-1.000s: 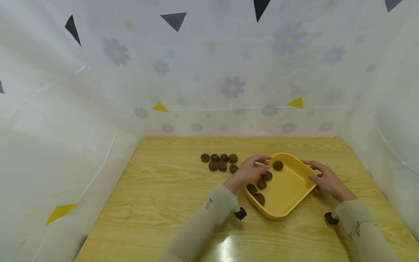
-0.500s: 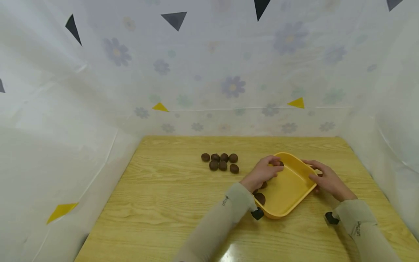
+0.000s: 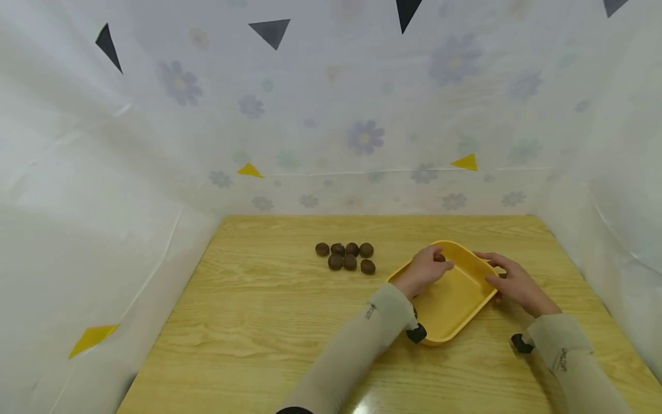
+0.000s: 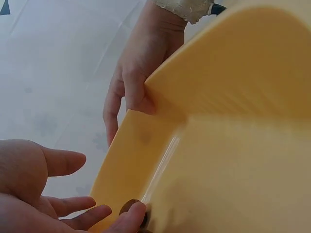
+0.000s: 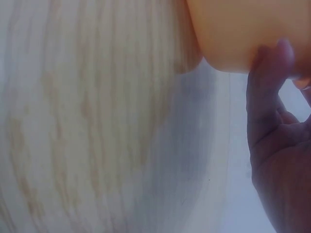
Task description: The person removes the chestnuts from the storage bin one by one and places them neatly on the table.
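Note:
A yellow tray (image 3: 455, 299) lies on the right part of the table. My right hand (image 3: 519, 286) holds its right rim, thumb on the inner side and fingers outside, as the left wrist view also shows. My left hand (image 3: 425, 270) reaches into the tray's far left part. Its fingertips touch a brown chestnut (image 4: 127, 206) by the tray wall, fingers fairly straight and the thumb apart. A sliver of another chestnut (image 3: 415, 312) shows beside the left wrist. My left hand and forearm hide the rest of the tray's left side.
Several brown chestnuts (image 3: 350, 263) lie in two short rows on the wooden table (image 3: 248, 310), left of the tray. Pale flowered sheeting (image 3: 320, 115) hangs behind the table and along both sides.
My left hand has moved right, from the tray's left rim to over its inside, up to the far chestnut. My right hand keeps its hold on the rim.

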Demonstrator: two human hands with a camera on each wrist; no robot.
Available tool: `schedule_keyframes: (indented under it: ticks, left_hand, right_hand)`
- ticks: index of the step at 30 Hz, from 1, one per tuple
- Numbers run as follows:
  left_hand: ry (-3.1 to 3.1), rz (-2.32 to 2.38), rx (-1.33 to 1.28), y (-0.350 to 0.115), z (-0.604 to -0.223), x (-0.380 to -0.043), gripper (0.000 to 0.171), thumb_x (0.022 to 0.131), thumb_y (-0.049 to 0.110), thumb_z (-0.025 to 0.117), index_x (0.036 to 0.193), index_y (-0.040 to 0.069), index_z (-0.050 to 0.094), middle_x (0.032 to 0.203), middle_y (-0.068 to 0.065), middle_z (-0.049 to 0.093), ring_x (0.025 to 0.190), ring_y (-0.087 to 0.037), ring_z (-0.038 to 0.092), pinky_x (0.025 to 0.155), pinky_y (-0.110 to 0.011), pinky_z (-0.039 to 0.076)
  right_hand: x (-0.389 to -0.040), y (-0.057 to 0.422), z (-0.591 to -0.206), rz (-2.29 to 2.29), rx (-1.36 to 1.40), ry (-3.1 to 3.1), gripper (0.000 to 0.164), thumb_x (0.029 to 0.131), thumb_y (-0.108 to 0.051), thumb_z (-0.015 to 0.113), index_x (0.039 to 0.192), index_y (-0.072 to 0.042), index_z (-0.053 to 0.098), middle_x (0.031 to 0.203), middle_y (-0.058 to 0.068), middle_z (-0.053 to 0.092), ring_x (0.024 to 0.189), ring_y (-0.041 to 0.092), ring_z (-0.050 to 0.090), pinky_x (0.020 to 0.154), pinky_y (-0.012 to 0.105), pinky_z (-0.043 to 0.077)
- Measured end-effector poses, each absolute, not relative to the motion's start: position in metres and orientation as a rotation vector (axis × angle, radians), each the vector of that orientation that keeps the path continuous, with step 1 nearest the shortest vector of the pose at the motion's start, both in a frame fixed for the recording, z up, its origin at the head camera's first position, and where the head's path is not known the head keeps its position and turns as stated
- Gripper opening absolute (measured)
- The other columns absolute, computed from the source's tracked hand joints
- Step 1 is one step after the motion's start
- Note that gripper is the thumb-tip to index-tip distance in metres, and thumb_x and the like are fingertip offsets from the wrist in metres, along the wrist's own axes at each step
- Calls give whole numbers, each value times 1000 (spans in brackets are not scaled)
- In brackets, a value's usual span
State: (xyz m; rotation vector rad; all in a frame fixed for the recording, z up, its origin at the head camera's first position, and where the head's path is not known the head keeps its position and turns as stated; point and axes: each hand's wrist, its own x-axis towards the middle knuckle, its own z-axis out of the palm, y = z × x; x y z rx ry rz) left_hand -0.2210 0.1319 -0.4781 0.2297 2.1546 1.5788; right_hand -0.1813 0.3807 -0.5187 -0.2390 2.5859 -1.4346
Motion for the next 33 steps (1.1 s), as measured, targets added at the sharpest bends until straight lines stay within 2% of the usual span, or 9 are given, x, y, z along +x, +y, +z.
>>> schedule_keyframes:
  ticks: [9,16,23,29,33]
  left_hand:
    - [2150,1498,197,136,-478,-226,59,103,28,67,156,17,46,145,-6,60,125,-23,62,106,-44,52]
    - [2133,1542,183,141,-486,-226,53,102,22,68,151,10,52,141,-9,62,120,-23,63,105,-44,53]
    - [2138,1532,213,144,-491,-229,44,100,21,71,141,6,62,122,-6,69,101,-25,68,89,-42,57]
    - [2068,1521,167,151,-497,-232,36,101,19,70,134,7,66,122,-4,69,97,-22,68,89,-40,59]
    - [2160,1445,244,158,-501,-232,28,99,15,73,125,5,71,107,-4,71,85,-19,68,79,-35,60]
  right_hand:
    - [-182,380,-520,-1442,-244,2582,56,111,-19,50,163,-8,31,147,38,30,66,25,58,52,41,55]
    - [-181,379,-521,-1426,-237,2597,57,111,-21,50,163,-9,31,149,37,30,71,25,59,52,40,55]
    - [-181,380,-519,-1414,-218,2608,55,111,-18,49,163,-11,31,148,36,30,73,24,61,52,41,55]
    - [-181,380,-519,-1402,-197,2617,55,111,-17,49,163,-12,32,148,36,32,81,26,63,53,41,56]
    - [-182,379,-521,-1403,-190,2612,55,112,-18,49,163,-12,32,148,35,32,78,26,61,52,40,55]
